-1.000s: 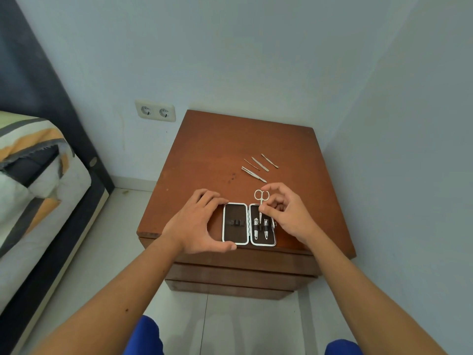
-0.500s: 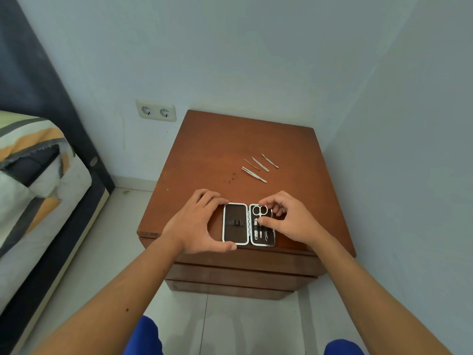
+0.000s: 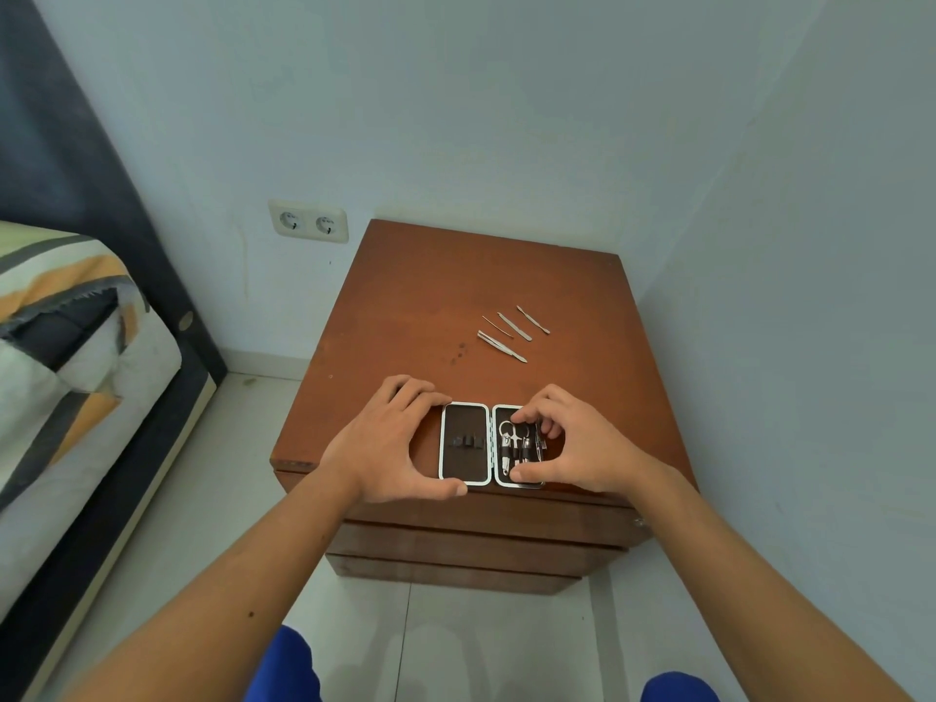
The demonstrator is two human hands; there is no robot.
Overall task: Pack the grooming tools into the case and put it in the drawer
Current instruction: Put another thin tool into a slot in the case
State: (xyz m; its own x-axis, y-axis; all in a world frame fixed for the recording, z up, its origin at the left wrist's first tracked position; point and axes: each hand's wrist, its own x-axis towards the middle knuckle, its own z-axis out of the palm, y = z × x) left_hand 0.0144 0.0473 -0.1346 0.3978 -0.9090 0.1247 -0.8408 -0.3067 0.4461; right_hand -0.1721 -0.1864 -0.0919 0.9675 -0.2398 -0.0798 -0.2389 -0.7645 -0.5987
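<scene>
Brown table (image 3: 430, 296) in a pale wall corner, bed (image 3: 66, 357) beside; open case (image 3: 466, 443) at its near edge, left hand (image 3: 390, 440) gripping it, right hand (image 3: 572, 448) curled over scissors (image 3: 510, 433); loose tools (image 3: 511, 331) mid-table.

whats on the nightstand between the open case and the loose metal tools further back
Mostly bare wood in the head view: only a few small dark marks on the nightstand between the case and the loose tools.

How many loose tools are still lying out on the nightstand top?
4: tweezers nearest the case, then a thin pin, a file and a pusher in a row behind. None seems hidden.
</scene>
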